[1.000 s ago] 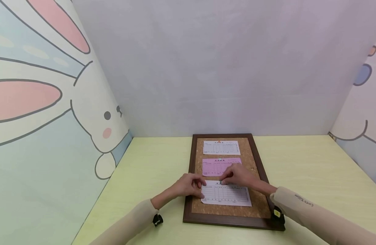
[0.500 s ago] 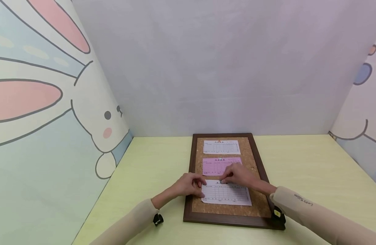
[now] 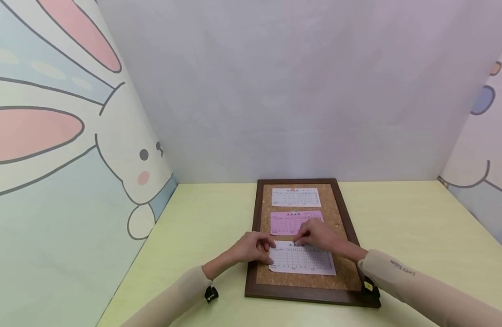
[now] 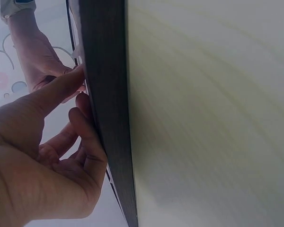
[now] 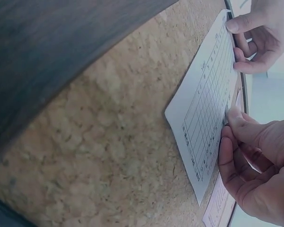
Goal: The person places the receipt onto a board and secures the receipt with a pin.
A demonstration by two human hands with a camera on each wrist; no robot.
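A white printed form (image 3: 301, 261) lies on the lower part of a framed cork board (image 3: 271, 280). My left hand (image 3: 251, 247) rests at the form's left edge, its thumb and forefinger set apart and touching the paper near the two left corners. At the middle of the form's top edge, my right hand (image 3: 316, 234) pinches a small push pin, mostly hidden by the fingertips. In the right wrist view the form (image 5: 203, 104) lies with its near corner slightly raised from the cork, and both the right hand (image 5: 260, 165) and left hand (image 5: 260, 40) touch it.
Higher on the board are a pink form (image 3: 283, 222), pinned at its top and partly covered by my right hand, and another white form (image 3: 295, 198) with an orange pin. The board lies on a pale yellow table (image 3: 406, 227) before a grey-white wall (image 3: 295, 113).
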